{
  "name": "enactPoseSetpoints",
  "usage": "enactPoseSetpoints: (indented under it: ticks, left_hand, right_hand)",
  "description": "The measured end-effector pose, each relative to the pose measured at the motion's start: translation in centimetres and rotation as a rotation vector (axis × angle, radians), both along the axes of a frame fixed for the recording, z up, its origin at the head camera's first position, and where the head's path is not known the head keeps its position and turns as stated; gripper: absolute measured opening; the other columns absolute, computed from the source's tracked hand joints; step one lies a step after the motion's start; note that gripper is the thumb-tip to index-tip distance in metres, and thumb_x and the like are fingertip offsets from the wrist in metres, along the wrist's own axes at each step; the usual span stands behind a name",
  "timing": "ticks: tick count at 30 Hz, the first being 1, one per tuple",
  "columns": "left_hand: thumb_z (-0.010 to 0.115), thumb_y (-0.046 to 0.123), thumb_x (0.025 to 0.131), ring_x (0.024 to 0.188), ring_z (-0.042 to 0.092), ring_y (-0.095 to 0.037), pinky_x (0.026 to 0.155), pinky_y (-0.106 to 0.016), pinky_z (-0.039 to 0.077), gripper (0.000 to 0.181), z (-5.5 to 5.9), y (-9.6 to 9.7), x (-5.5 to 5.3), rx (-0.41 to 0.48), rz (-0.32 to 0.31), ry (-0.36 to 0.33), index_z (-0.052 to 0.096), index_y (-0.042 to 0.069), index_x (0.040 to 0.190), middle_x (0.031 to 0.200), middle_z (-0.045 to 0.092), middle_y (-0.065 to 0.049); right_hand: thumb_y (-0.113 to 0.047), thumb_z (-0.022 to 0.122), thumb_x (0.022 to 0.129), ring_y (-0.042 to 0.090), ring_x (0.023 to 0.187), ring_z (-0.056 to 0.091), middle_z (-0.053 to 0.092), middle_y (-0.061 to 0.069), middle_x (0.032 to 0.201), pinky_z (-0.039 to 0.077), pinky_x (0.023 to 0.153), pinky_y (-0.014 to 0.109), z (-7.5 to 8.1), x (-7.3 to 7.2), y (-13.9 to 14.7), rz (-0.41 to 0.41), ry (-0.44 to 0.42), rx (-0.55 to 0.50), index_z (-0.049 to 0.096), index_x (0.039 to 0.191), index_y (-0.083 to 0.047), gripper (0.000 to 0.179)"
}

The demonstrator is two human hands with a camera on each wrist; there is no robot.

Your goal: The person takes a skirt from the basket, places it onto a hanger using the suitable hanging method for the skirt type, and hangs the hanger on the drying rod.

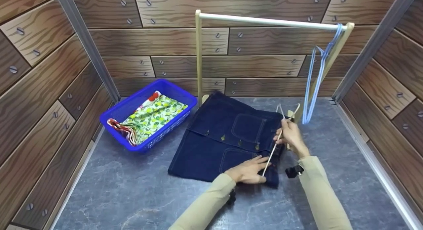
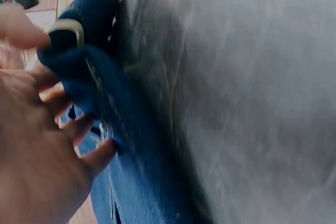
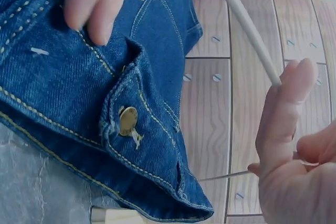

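Note:
A dark blue denim skirt [image 1: 211, 150] with brass buttons and stitched pockets lies flat on the floor, its waistband toward the right. A cream-white hanger [image 1: 273, 154] is at the waistband, angled across it. In the head view my right hand [image 1: 290, 134] pinches the hanger near its hook end. My left hand [image 1: 248, 170] rests on the waistband with fingers spread, the thumb beside the hanger's near end. In the left wrist view the left fingers [image 2: 73, 129] touch the denim edge. A brass button [image 3: 127, 120] shows close up in the right wrist view.
A blue plastic basket [image 1: 148, 81] at the left holds folded printed cloths [image 1: 158, 114]. Behind the skirt stands a wooden rack with a white rail [image 1: 264, 20]. Light blue hangers [image 1: 317, 81] hang at its right end. Wood-patterned walls enclose the grey floor [image 1: 132, 190].

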State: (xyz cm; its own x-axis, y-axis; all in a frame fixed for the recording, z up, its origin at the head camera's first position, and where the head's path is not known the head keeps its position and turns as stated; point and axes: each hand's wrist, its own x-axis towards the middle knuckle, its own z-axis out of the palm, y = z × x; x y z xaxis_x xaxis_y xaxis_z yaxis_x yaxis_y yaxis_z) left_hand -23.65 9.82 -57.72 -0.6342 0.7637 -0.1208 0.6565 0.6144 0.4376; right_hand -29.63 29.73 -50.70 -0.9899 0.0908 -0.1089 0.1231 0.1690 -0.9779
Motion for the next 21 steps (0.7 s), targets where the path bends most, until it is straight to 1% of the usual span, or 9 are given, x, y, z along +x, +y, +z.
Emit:
enactPoseSetpoints:
  ticks: [1,3,5,8,9,12,15,18,21]
  left_hand:
    - [0.052,0.05,0.093,0.151,0.019,-0.017,0.12,-0.031,0.025,0.061,0.1,0.0,-0.1,0.028,0.014,-0.023,0.041,0.028,0.15,0.162,0.023,0.013]
    - [0.048,0.057,0.095,0.148,0.027,-0.015,0.118,-0.029,0.028,0.058,0.2,0.1,-0.2,0.077,0.039,-0.039,0.05,0.026,0.144,0.158,0.032,0.011]
    - [0.046,0.058,0.097,0.142,0.038,-0.013,0.115,-0.026,0.033,0.055,0.2,0.3,-0.3,0.126,0.06,-0.022,0.058,0.023,0.137,0.152,0.043,0.008]
    - [0.045,0.048,0.102,0.129,0.052,-0.009,0.107,-0.022,0.041,0.042,0.3,0.5,-0.5,0.168,0.066,0.024,0.064,0.02,0.126,0.139,0.057,0.005]
    - [0.045,0.044,0.102,0.125,0.055,-0.008,0.105,-0.021,0.043,0.039,0.3,0.6,-0.6,0.183,0.065,0.033,0.065,0.019,0.123,0.135,0.06,0.005]
    - [0.045,0.041,0.103,0.123,0.057,-0.009,0.103,-0.021,0.044,0.036,0.3,0.6,-0.7,0.208,0.069,0.015,0.065,0.017,0.121,0.134,0.061,0.004]
    - [0.045,0.041,0.103,0.128,0.054,-0.01,0.106,-0.021,0.042,0.037,0.3,0.4,-0.8,0.216,0.067,-0.008,0.066,0.017,0.122,0.141,0.057,0.003]
    - [0.045,0.039,0.104,0.131,0.052,-0.011,0.109,-0.021,0.039,0.038,0.3,0.4,-0.9,0.213,0.057,-0.009,0.066,0.015,0.124,0.146,0.053,0.001]
    - [0.045,0.04,0.104,0.132,0.051,-0.011,0.109,-0.021,0.039,0.039,0.3,0.4,-0.9,0.21,0.053,-0.013,0.066,0.014,0.124,0.145,0.053,0.0]
  right_hand:
    - [-0.028,0.027,0.108,0.009,0.055,0.065,0.054,0.002,0.072,0.055,0.047,0.024,-0.1,0.0,0.1,0.029,0.009,-0.017,0.039,0.123,0.005,0.037]
    - [-0.026,0.03,0.108,0.01,0.062,0.067,0.056,0.003,0.077,0.056,0.051,0.024,-0.3,0.0,0.3,0.077,0.027,-0.03,0.036,0.127,0.007,0.039]
    - [-0.025,0.033,0.108,0.01,0.071,0.069,0.058,0.002,0.083,0.058,0.055,0.025,-0.6,0.0,0.5,0.125,0.041,-0.031,0.035,0.134,0.007,0.042]
    - [-0.027,0.037,0.107,0.007,0.083,0.068,0.061,0.004,0.094,0.059,0.063,0.025,-1.4,0.0,0.8,0.163,0.062,0.027,0.034,0.141,0.009,0.05]
    - [-0.028,0.038,0.107,0.007,0.087,0.067,0.062,0.007,0.098,0.059,0.067,0.026,-1.6,0.1,0.9,0.155,0.065,0.058,0.036,0.141,0.01,0.052]
    - [-0.031,0.041,0.106,0.015,0.097,0.064,0.063,0.018,0.112,0.058,0.077,0.031,-2.5,0.2,1.2,0.099,0.079,0.201,0.044,0.138,0.009,0.052]
    - [-0.027,0.05,0.103,0.033,0.107,0.062,0.06,0.029,0.122,0.054,0.09,0.04,-3.3,0.5,1.3,0.051,0.093,0.4,0.05,0.133,0.01,0.047]
    - [-0.021,0.06,0.097,0.048,0.116,0.055,0.054,0.038,0.127,0.045,0.1,0.051,-4.1,0.9,1.2,0.058,0.091,0.606,0.047,0.132,0.014,0.051]
    - [-0.025,0.063,0.093,0.054,0.123,0.046,0.045,0.044,0.132,0.037,0.106,0.058,-4.6,1.0,1.1,0.089,0.034,0.72,0.038,0.137,0.016,0.065]
